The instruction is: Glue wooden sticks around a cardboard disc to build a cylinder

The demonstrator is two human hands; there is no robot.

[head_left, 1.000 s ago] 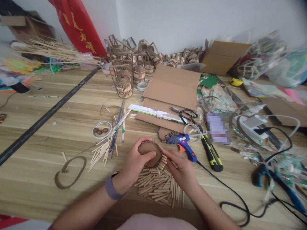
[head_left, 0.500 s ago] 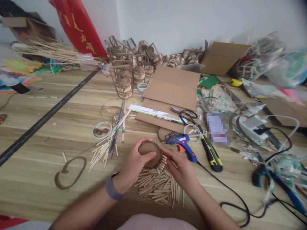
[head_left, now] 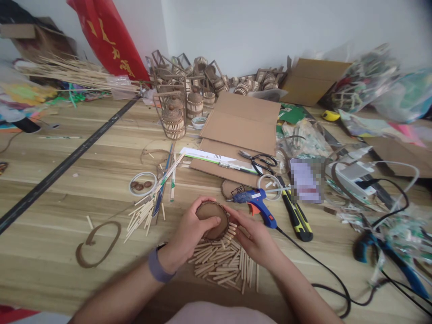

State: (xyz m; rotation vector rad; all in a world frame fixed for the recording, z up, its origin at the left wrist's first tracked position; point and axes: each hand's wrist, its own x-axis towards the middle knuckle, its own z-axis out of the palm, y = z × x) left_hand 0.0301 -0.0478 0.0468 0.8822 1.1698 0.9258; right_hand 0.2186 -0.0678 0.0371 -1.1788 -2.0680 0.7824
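My left hand (head_left: pixel 191 229) grips a round cardboard disc (head_left: pixel 213 220) with its thumb lying across the top. The disc has a ridged, dark rim, and several short wooden sticks (head_left: pixel 230 232) stand out from its lower right edge. At that right edge, my right hand (head_left: pixel 254 236) is closed, its fingertips pressed to the rim beside the sticks. Whether it also pinches a stick is hidden. Below both hands lies a pile of short wooden sticks (head_left: pixel 224 265). Just beyond my right hand rests a blue glue gun (head_left: pixel 256 202), its nozzle pointing left.
A yellow-black utility knife (head_left: pixel 297 216), scissors (head_left: pixel 261 162) and cardboard sheets (head_left: pixel 241 121) lie ahead. Left are a coiled brown strip (head_left: pixel 97 245) and a white tape ring (head_left: pixel 143 184). Small stick-sided buckets (head_left: pixel 173 121) stand toward the wall. A black cord (head_left: pixel 313 256) and blue-handled pliers (head_left: pixel 394 256) lie right.
The disc has dipped slightly toward me in my left hand. My right fingers have shifted a little along its right rim. A red light on the glue gun no longer shows.
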